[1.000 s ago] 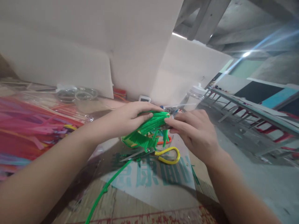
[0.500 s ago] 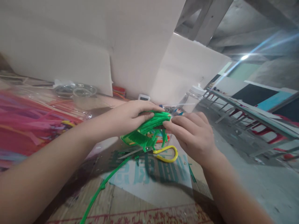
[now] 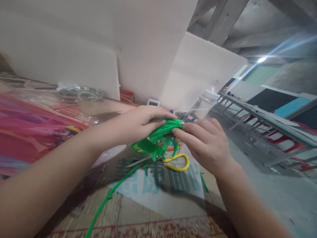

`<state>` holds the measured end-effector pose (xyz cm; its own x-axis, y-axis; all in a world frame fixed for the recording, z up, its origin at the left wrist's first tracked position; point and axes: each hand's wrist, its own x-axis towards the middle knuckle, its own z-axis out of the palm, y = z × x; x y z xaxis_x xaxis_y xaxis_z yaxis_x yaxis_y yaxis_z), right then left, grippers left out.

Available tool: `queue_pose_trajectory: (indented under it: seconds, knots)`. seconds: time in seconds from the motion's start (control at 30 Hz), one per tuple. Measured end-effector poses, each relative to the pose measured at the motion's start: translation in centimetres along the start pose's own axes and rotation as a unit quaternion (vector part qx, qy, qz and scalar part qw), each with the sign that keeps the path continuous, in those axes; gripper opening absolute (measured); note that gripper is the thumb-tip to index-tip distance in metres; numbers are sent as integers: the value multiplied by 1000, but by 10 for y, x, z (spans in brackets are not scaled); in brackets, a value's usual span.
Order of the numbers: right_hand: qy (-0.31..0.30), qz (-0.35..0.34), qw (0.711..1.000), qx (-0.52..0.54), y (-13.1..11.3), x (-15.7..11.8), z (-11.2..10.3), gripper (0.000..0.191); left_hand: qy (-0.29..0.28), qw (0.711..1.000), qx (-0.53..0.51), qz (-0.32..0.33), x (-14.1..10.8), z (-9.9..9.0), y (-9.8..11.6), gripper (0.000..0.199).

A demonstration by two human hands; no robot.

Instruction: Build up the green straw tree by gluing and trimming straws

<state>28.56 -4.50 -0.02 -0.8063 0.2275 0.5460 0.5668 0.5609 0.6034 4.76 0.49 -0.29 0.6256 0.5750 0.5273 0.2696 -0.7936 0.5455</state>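
Observation:
A bundle of green pipe cleaners [image 3: 159, 135] is held above the table, with short curled pieces hanging from its underside. My left hand [image 3: 142, 121] is closed around the bundle from the left, thumb and fingers on top. At the bundle's right end my right hand [image 3: 206, 140] pinches the tip; the exact grip is hidden behind the fingers. Below them lie scissors with a yellow handle [image 3: 187, 164], the blades pointing left. A long green pipe cleaner [image 3: 107, 199] runs from under the blades toward the table's front edge.
Pink and red pipe cleaners [image 3: 27, 129] in clear plastic cover the left side. Behind stand a clear round container [image 3: 90, 95], a small white digital device [image 3: 153, 102] and a white-lidded bottle [image 3: 206, 102]. White boards [image 3: 143, 49] rise at the back. Long tables [image 3: 269, 119] stand right.
The green bundle and both hands have shifted very slightly to the right. Both hands keep the same hold, and the view has steadied.

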Motion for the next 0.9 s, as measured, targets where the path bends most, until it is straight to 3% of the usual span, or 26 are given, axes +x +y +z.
queue_pose_trajectory:
  seconds: [0.9]
  knots:
    - [9,-5,1000,20,2,1,1,16,-30,997,67,11,-1,-3,7,36]
